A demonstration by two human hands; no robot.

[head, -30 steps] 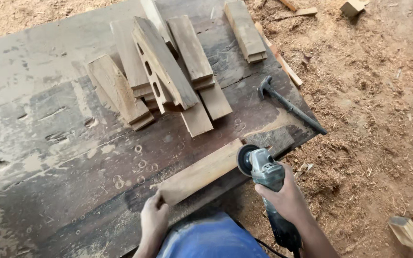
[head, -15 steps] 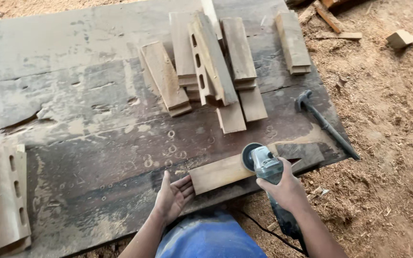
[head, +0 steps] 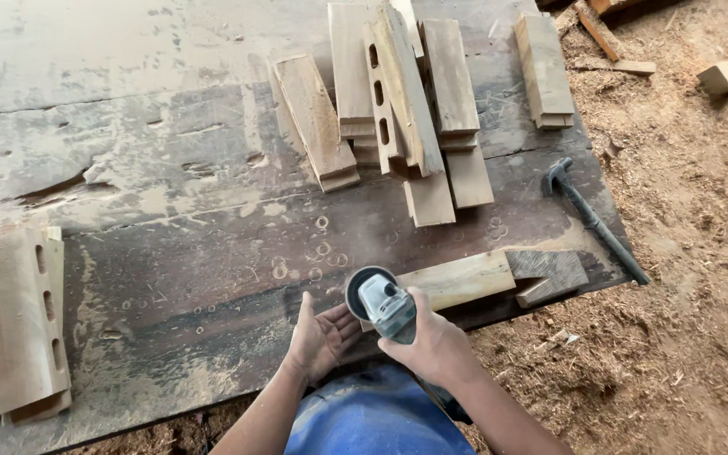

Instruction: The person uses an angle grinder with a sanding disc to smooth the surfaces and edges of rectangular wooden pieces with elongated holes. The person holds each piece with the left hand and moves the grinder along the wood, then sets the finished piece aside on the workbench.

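Grinder [head: 383, 305] is sitting at the bench's [head: 170, 152] near edge, disc end lying against the left end of a pale plank [head: 463, 279]. Right hand [head: 433, 344] is gripping the grinder body. Left hand [head: 320, 336] is lying open, palm up, fingers touching the disc guard. Hammer [head: 593, 220] is lying to the right by the bench edge. Stacked boards [head: 398, 101] are lying farther back; slotted boards [head: 10, 320] are resting at far left.

A stack of wood pieces [head: 398, 109] lies toward the workbench's [head: 128, 126] far right corner; a hammer [head: 591, 217] at the right edge; slotted boards [head: 10, 320] at the left edge.
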